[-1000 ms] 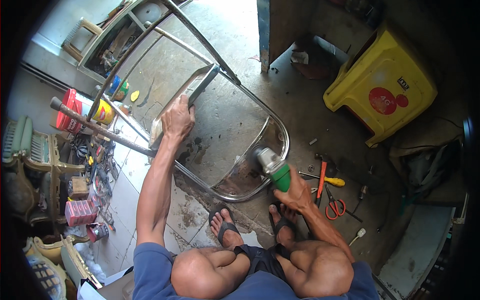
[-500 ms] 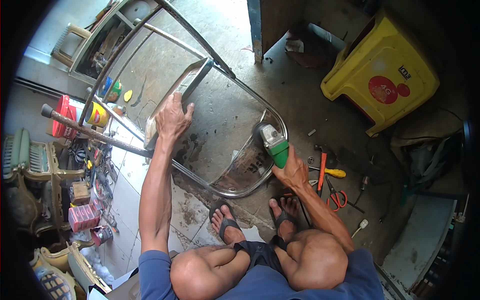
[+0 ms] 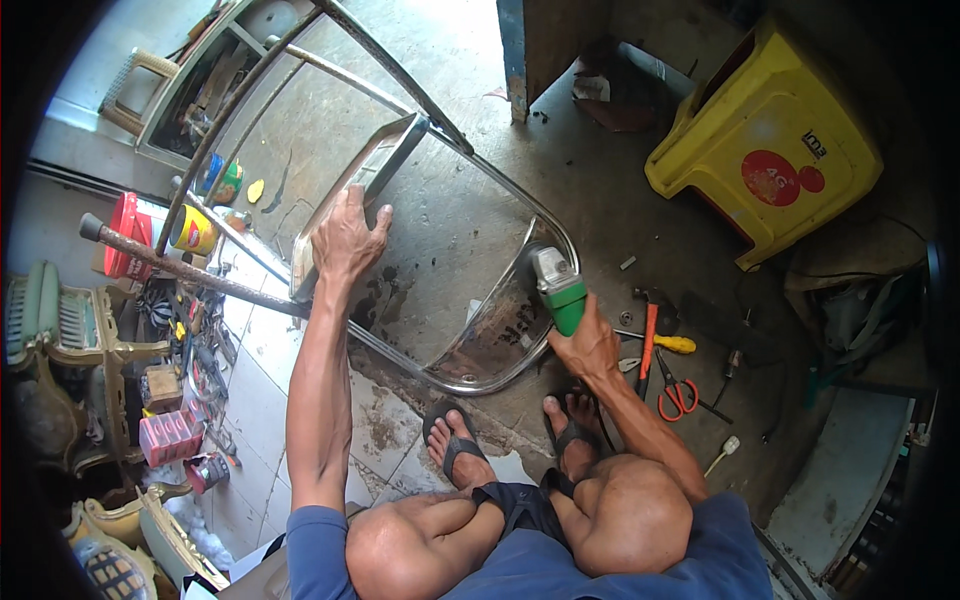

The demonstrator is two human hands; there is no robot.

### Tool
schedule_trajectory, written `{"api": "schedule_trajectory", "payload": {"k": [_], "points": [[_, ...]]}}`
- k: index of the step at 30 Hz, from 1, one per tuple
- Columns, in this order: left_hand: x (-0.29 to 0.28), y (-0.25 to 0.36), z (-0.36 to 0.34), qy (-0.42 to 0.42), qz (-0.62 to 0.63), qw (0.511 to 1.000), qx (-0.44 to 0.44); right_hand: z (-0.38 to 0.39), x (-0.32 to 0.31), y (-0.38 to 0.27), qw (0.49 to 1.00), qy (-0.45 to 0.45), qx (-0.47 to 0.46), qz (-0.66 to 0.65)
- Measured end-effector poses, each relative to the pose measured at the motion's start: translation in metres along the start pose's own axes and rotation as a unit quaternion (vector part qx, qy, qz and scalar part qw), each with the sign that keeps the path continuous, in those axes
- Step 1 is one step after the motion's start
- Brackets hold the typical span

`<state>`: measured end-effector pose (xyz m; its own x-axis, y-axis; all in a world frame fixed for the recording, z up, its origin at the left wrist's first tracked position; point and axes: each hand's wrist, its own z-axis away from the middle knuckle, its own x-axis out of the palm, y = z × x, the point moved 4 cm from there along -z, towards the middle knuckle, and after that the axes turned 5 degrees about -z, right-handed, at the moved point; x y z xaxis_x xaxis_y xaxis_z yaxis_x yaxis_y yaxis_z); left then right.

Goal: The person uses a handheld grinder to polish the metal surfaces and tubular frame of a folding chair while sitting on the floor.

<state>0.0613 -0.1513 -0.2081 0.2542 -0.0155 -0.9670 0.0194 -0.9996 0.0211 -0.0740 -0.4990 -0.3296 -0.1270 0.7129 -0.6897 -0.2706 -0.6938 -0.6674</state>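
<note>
A bare metal chair frame (image 3: pixel 420 372) lies tipped on the floor before me, its rusty legs pointing to the upper left. My left hand (image 3: pixel 347 243) grips the flat rail across it, thumb held apart and fingertips hidden behind the rail. In my right hand (image 3: pixel 590 345) is a green angle grinder (image 3: pixel 567 305), fingers wrapped round its body. The grinder's head meets the curved rusty metal panel (image 3: pixel 497 335) inside the rounded end of the frame. Whether its disc touches the metal or spins I cannot tell.
On the right floor lie a hammer (image 3: pixel 649 340), orange-handled scissors (image 3: pixel 679 398) and a yellow-handled screwdriver (image 3: pixel 675 344). A yellow plastic stool (image 3: pixel 800 130) lies tipped at the upper right. Left are a red bucket (image 3: pixel 127 237), loose tools and ornate chair parts (image 3: pixel 75 330). My sandalled feet are close to the frame.
The grinder and my right hand have shifted slightly to the right and down along the panel. My left hand keeps its hold on the frame.
</note>
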Motion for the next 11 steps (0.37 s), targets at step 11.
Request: {"api": "schedule_trajectory", "payload": {"k": [11], "points": [[0.006, -0.015, 0.008, 0.022, 0.024, 0.999, 0.009, 0.015, 0.01, -0.015, 0.99, -0.109, -0.089, 0.011]]}}
